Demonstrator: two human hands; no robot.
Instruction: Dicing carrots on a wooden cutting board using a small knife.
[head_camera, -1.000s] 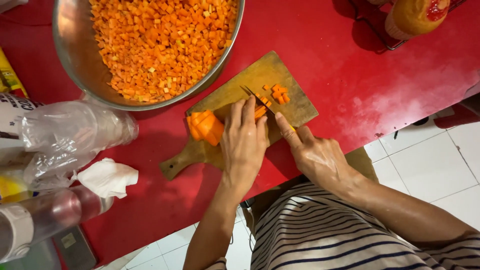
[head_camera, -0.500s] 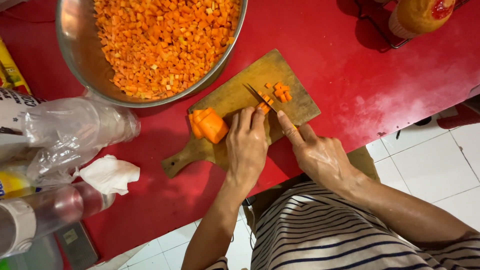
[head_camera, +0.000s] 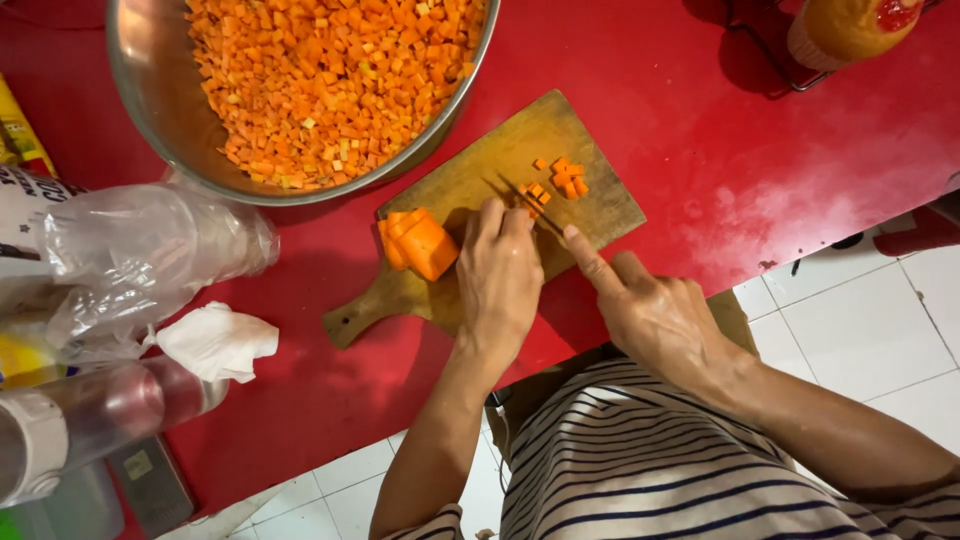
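Between the two hands, on the wooden cutting board (head_camera: 590, 205), a thin dark knife (head_camera: 525, 203) cuts carrot; the right hand (head_camera: 655, 315) is closed round the handle, forefinger stretched along the blade's back, tip pointing away from the person; the left hand (head_camera: 500, 275) lies palm-down just beside the blade, fingers curled over the carrot strips (head_camera: 532, 195) being cut, pressing them to the board; only a bit of orange shows past the fingertips, so how much it pins can't be told. Just beyond the knife tip sits a small heap of carrot dice (head_camera: 567, 178), loose on the board; to the far side of the left hand, near its knuckles, rests a bigger block of stacked carrot slabs (head_camera: 420, 243), not touched. Further out past the board's edge stands a steel bowl (head_camera: 150, 90) full of diced carrot, touching or overlapping the board corner; all on a red countertop (head_camera: 700, 130). Well off to the left hand's side: a crumpled white tissue (head_camera: 215, 342) & clear plastic bags (head_camera: 140, 250).
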